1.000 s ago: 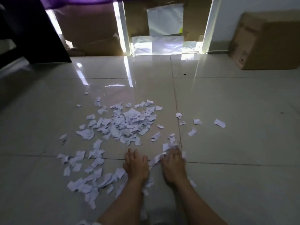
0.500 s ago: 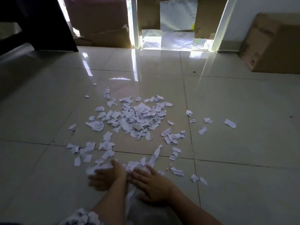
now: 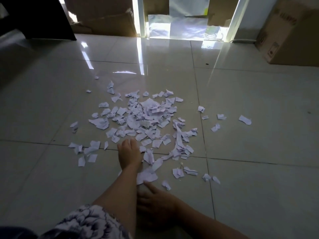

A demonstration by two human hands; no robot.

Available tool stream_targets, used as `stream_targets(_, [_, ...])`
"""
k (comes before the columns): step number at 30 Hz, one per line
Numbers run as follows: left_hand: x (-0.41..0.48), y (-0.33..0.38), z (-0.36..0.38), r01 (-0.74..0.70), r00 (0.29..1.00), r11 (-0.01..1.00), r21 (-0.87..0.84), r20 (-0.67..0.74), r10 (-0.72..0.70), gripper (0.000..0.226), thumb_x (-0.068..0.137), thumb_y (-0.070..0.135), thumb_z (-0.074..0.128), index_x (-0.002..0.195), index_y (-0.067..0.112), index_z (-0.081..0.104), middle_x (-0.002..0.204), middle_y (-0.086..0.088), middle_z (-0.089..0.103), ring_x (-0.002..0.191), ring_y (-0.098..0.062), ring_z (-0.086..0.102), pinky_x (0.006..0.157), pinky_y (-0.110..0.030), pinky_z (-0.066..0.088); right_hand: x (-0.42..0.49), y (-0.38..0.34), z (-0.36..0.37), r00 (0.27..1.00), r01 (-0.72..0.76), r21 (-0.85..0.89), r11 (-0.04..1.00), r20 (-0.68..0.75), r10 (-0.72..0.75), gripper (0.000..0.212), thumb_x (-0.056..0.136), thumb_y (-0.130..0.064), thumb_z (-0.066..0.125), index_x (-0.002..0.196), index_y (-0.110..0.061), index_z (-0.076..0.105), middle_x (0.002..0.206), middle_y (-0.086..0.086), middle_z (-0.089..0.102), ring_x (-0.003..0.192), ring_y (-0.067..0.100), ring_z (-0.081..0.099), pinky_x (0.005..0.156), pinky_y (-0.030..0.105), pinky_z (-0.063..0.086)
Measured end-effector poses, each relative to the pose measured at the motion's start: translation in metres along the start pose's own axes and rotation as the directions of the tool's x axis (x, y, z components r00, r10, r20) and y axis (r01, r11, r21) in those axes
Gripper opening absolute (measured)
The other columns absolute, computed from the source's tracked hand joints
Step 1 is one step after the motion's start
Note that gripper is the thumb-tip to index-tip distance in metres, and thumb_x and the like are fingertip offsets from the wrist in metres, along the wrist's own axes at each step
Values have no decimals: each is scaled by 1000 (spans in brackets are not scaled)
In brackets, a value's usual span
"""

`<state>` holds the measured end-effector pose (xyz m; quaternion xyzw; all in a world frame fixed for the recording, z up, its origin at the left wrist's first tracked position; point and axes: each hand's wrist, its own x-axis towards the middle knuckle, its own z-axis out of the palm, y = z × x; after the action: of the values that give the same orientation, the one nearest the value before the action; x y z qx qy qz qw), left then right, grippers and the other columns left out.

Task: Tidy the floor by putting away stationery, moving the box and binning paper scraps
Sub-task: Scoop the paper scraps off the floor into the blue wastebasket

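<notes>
Okay, down at floor level: a loose heap of torn white paper scraps [image 3: 148,114] lies in the middle of the glossy pale tiled floor [image 3: 259,152], thickest at its centre and thinning outward. A trail of scraps runs from its right side back toward the hands. A few strays sit apart on the right, and the farthest out is a lone curled scrap [image 3: 245,119].

At the edges, a big brown cardboard box [image 3: 290,31] stands at the far right, well apart from the heap. More brown cardboard [image 3: 103,19] stands at the far centre-left, beside a bright doorway [image 3: 181,28]. A dark piece of furniture [image 3: 34,18] fills the far left corner. Bare tile runs wide on the right of the heap, on the left too, and along the near left.

Now the hands. The left hand [image 3: 128,152] reaches out from a floral patterned sleeve [image 3: 86,223] and lies palm down at the near edge of the heap, with scraps touching it on the right. Its fingers point away and are foreshortened, so I cannot tell how far they curl. The right hand [image 3: 155,199] sits nearer, tucked against the left forearm, its fingers loosely spread. Its index finger [image 3: 148,185] is stretched out, the tip touching the near edge of a larger flat scrap [image 3: 146,176], and nothing is pinched.
</notes>
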<state>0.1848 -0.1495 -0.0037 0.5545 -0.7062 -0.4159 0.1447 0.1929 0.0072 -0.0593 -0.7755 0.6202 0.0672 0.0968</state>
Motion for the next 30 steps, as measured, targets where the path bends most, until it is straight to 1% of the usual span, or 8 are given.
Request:
stream_targets(4, [-4,-6,4,-34,999,998,53,0,34,40,100,24,33,121,-3,53,133,-22,45,122,-34,45,99,-40,37,-16,25,5,996,-87,65,994,40,85,54,98,-47,21,144,-21,35,154,1,32,145,21,21,115,59,2])
stream_targets(8, [-1,-11,15,-50,998,994,99,28,47,40,98,26,34,120,-1,52,129,-20,47,117,-35,48,100,-43,41,-34,79,-22,862,-498,191,846,8,506,77,83,-61,-7,151,-25,3,159,-2,-4,140,12,-19,112,38,-21])
stream_targets(10, [1,-11,17,-91,995,991,101,40,87,38,97,28,36,115,-1,53,124,-19,49,113,-34,49,98,-44,42,-36,98,-37,804,-573,197,796,-53,592,78,87,-58,-7,150,-18,16,159,3,7,144,18,-6,116,42,-9])
stream_targets(12, [7,-10,15,-129,991,985,112,48,124,37,97,30,36,116,1,51,124,-17,48,114,-33,49,98,-43,43,-35,108,-42,717,-661,165,732,-152,681,72,98,-49,0,137,-10,47,147,13,42,140,29,33,112,53,22])
stream_targets(15, [27,-5,11,-163,986,973,165,62,155,48,98,32,38,135,2,42,143,-17,39,132,-32,38,109,-44,35,-31,109,-40,464,-745,402,532,-260,847,53,100,-42,19,122,-8,53,124,21,59,116,38,56,94,52,50])
stream_targets(18, [48,4,7,-152,988,966,208,45,146,58,97,36,41,144,3,29,150,-17,31,138,-33,31,112,-46,32,-24,113,-30,246,-769,537,347,-252,936,59,89,-51,30,129,-9,41,135,26,47,125,42,46,101,51,41])
stream_targets(23, [82,22,7,-136,989,967,213,83,120,74,96,45,41,152,10,6,160,-11,8,148,-30,10,119,-45,18,-9,152,-38,87,-733,668,126,-91,992,87,81,-67,23,145,-8,25,154,19,19,143,37,15,116,53,16])
stream_targets(30, [124,28,29,-205,948,931,301,299,112,75,96,56,27,152,19,-5,162,-4,-6,149,-29,-9,120,-44,3,25,201,-41,262,-773,621,128,128,957,69,97,-55,19,152,-20,0,160,9,-9,146,29,-15,115,50,-10])
